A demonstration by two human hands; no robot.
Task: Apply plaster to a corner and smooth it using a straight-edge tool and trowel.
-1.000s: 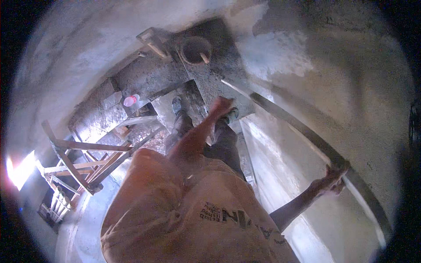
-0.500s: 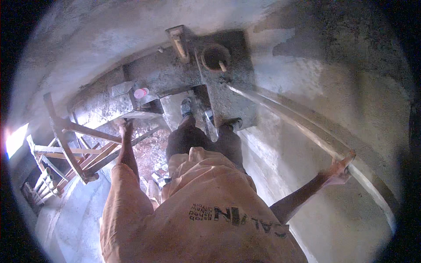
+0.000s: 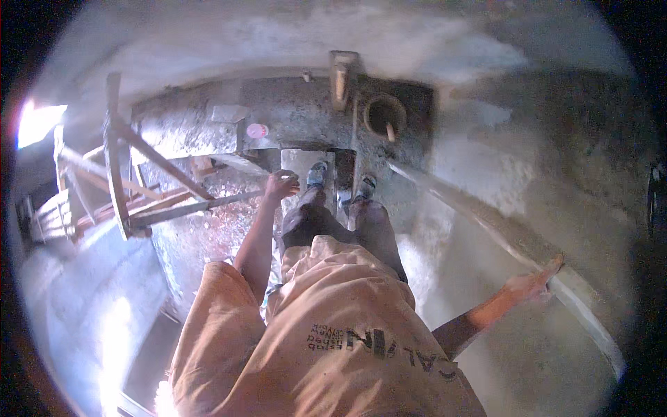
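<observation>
My right hand (image 3: 536, 280) is closed around a long pale board (image 3: 479, 219). The board slants from the low ledge up along the right wall, looking bowed in this view. My left hand (image 3: 282, 185) hangs in the air in front of my left shoe, its fingers loosely bent and apart, with nothing visible in it. A wooden trestle-like frame (image 3: 118, 163) stands to its left; a bar of the frame runs behind my left forearm.
My feet stand near a ledge with a dark gap (image 3: 343, 170). Ahead are a round bucket (image 3: 384, 115) with a handle sticking out, a long narrow tool (image 3: 340, 87) against the wall and a pink round item (image 3: 257, 131). Rubble (image 3: 215, 240) covers the floor at left.
My left hand has come away from beside the wooden frame and moved right, toward my feet. My right hand keeps its hold on the board. The view has turned left.
</observation>
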